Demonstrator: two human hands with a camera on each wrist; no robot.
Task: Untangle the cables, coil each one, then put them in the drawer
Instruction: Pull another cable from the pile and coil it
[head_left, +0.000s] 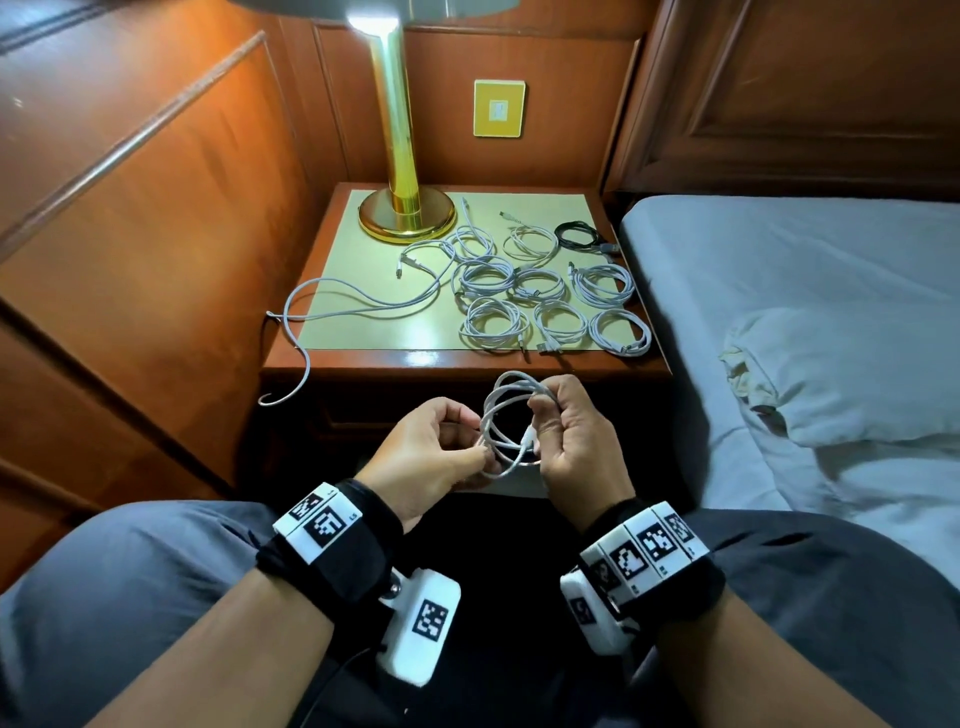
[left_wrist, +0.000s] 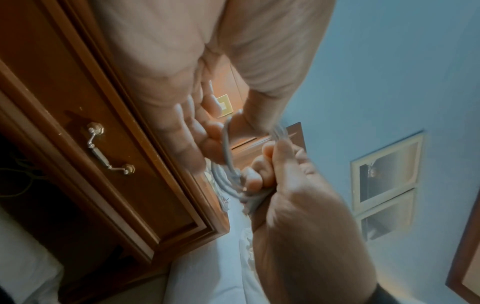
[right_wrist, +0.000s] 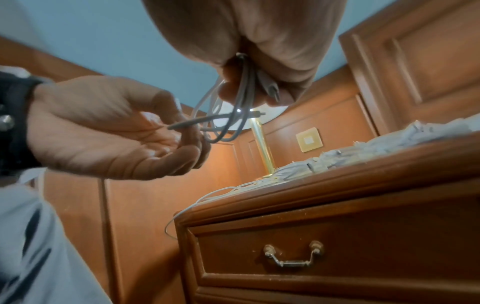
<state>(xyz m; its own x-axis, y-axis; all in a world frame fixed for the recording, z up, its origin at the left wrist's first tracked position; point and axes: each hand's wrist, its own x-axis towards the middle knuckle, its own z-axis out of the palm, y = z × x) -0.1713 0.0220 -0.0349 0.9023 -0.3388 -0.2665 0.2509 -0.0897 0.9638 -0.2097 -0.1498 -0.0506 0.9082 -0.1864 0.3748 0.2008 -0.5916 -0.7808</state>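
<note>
A white cable (head_left: 500, 410) wound into a small coil hangs in front of the nightstand, held between both hands. My right hand (head_left: 543, 413) grips the coil's loops together with one plug. My left hand (head_left: 475, 451) pinches the cable's free end (right_wrist: 197, 122) between thumb and forefinger at the coil's lower left. In the right wrist view, the loops (right_wrist: 241, 98) run down out of my right hand (right_wrist: 249, 90). The drawer (right_wrist: 337, 236) below the tabletop is closed, its metal handle (right_wrist: 291, 258) hanging down. Several coiled white cables (head_left: 545, 293) and a black coil (head_left: 579, 234) lie on the nightstand.
One uncoiled white cable (head_left: 363, 306) sprawls over the nightstand top (head_left: 358, 335) and dangles off its left front corner. A brass lamp (head_left: 402, 156) stands at the back left. The bed (head_left: 805, 312) lies to the right, wood panelling to the left.
</note>
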